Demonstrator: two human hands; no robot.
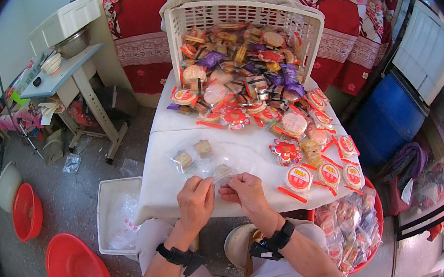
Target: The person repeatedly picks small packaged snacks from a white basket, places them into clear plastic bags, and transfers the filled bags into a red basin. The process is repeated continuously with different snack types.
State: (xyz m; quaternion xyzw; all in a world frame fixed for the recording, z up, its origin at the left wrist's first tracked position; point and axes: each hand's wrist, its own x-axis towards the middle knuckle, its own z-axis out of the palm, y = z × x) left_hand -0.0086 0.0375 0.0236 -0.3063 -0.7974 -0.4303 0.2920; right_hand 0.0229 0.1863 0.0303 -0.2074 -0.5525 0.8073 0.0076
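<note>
While both hands work at the near edge of the table, much of what they hold is hard to read.

Bedspread (352,27): red cloth with a flower print, far beyond the fingers, cut off by the upper rim.
Table (248,153): covered in white cloth, wrinkled; its near edge lies right under the fingers and its legs are hidden.
Basket (237,16): white plastic lattice, tipped on its side well beyond the fingers, spilling wrapped snacks.
Snack heap (251,81): round and flat packets in clear film with red, orange and purple print; single pieces blur together.
Red basin (378,224): right of the fingers and lower, mostly hidden by filled clear bags.
White bin (115,214): left of the fingers and below the table edge, square, holding crumpled clear film.
Left hand (196,202): fingers curled together, tips pinching the clear bag; black wristband.
Right hand (247,192): fingertips pressed onto the same bag from the right; black wristband.
Clear bag (223,174): thin glossy plastic between both sets of fingertips, its outline barely visible against the cloth.
Small packets (192,154): two square pieces in film, just beyond the left fingers.
</note>
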